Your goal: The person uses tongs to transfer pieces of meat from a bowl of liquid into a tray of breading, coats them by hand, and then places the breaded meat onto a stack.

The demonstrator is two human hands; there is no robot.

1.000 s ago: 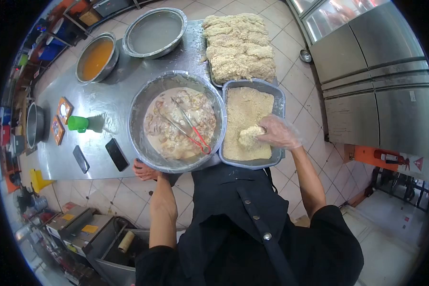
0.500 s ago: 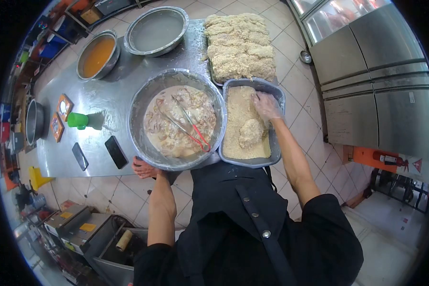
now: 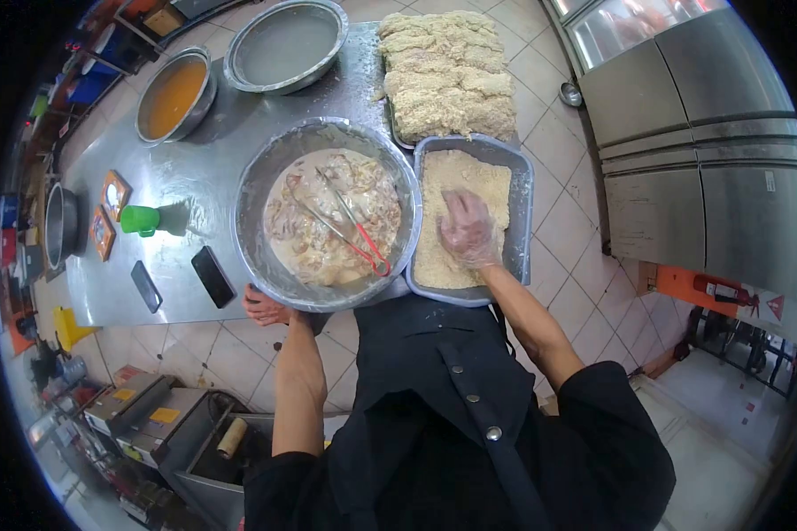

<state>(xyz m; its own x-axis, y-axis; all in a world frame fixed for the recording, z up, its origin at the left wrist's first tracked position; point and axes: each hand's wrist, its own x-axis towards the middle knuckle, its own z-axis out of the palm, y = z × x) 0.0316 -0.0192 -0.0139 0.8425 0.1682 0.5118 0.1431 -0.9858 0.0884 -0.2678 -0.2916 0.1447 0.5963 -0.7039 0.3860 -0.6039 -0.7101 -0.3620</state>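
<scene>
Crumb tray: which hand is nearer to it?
Right. The gloved right hand lies inside the crumb tray, palm down on the crumbs. The left hand is at the table edge, under the bowl rim, apart from the tray.

Gloved right hand [image 3: 468,232] lay palm-down on the crumbs [image 3: 452,173] in the grey tray [image 3: 522,221]; whatever sat beneath the palm was hidden. At the near edge of the surface [image 3: 204,186], the left hand [image 3: 266,310] had its fingertips tucked under the rim of the large bowl [image 3: 248,248]; grip not determinable. Pieces in the batter [image 3: 310,239] were coated, kind unclear. The pile of breaded pieces [image 3: 447,75] was cut off by the top edge; no count possible. Print on the 2 framed cards [image 3: 111,212] was too small to read.
</scene>
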